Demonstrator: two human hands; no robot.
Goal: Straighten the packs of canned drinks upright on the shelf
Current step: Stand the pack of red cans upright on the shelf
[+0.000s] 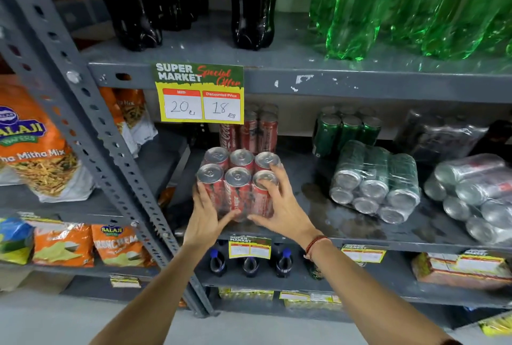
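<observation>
cola pack (238,184) upright at shelf (332,223) front, tipped pack (374,181) to its right (another (471,195) beyond)

Red six-pack (238,182) upright at shelf front; green pack (374,182) and silver pack (471,195) toppled

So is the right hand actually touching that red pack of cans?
Touching. In the head view the right hand lies against the red pack of cans, fingers curled over the top of its front right can.

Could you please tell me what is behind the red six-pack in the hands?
Behind the red pack stands another upright pack of red cans; the price sign hides its top left.
</observation>
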